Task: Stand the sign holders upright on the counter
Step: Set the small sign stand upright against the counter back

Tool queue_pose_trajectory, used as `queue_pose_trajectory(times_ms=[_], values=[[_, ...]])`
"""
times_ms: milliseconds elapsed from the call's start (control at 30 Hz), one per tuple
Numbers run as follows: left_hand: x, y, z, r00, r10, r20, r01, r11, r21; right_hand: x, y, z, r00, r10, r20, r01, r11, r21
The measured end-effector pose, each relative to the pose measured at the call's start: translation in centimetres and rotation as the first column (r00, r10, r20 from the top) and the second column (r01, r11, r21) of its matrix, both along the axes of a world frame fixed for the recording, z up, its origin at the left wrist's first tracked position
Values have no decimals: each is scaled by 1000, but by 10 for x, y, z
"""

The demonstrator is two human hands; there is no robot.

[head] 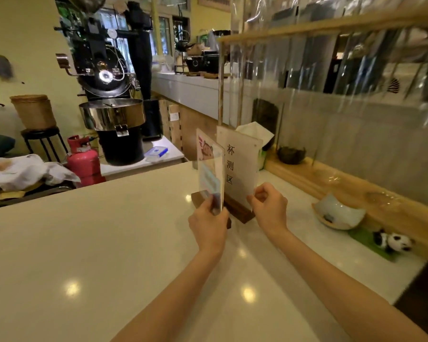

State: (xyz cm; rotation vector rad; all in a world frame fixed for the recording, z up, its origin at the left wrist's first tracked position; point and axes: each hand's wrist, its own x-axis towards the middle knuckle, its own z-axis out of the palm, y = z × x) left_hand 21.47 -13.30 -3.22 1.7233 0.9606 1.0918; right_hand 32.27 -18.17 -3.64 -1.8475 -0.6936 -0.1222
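Counter glossy white; hands pinching upright sign holders: left one, right other.

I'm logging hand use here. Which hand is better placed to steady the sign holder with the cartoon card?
Left. The left hand already pinches the lower edge of the cartoon sign holder, while the right hand is on the text sign holder beside it.

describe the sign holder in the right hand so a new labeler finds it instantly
Start at the white counter and follow it to the wooden ledge along the right edge. Two sign holders stand side by side there on dark wood bases. The sign holder with Chinese characters, pinched at its lower right corner by the right hand, shows black characters on plain white; the cartoon sign holder beside it is colourful.
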Motion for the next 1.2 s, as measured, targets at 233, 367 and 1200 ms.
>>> queue_pose_trajectory(times_ms=[233, 367, 1200], values=[[77, -12, -5, 998, -58, -35, 57, 998, -8, 69, -16, 11, 998, -68, 2, 68, 991, -112], [113, -19, -4, 997, -74, 9, 74, 997, -35, 98, -18, 17, 995, -93, 33, 98, 976, -195], [196, -49, -2, 999, -38, 31, 41, 995, -93, 170, -40, 16, 987, -98, 129, 126, 964, -233]])
